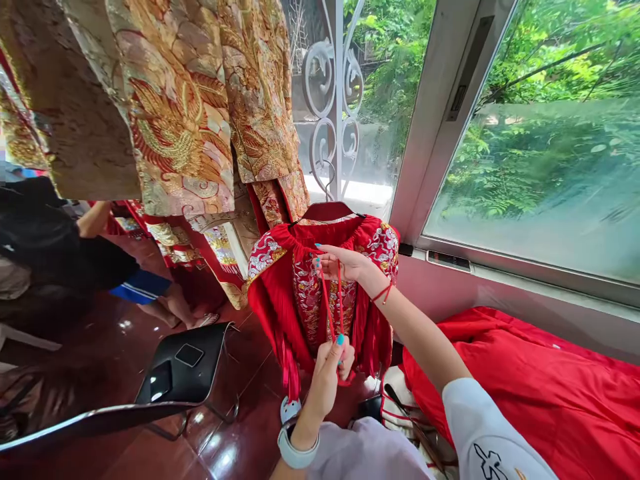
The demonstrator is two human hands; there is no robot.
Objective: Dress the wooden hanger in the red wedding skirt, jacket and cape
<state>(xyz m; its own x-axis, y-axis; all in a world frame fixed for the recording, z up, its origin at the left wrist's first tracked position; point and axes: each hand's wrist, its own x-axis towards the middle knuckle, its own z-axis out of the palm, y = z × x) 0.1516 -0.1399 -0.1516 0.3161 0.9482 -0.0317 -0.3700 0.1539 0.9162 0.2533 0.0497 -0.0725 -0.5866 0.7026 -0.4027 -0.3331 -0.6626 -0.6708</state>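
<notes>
A red embroidered garment (pixel 307 293) with silver and gold patterns hangs in front of me on a dark red hanger (pixel 329 211). Two thin red cords (pixel 325 300) run down from its gathered neckline. Lower down, my left hand (pixel 333 360), with a pale watch at the wrist, is closed around the cords' lower part. At the neckline my right hand (pixel 343 262) has its fingers curled about the upper part of the cords, palm turned partly up. Red tassels (pixel 290 363) dangle from the garment's edges.
Gold embroidered garments (pixel 185 120) hang at the upper left. A black chair (pixel 187 363) holding a phone (pixel 161 383) stands lower left, with a person (pixel 60 240) beyond. Red cloth (pixel 520 380) lies at right, below the window (pixel 545 160).
</notes>
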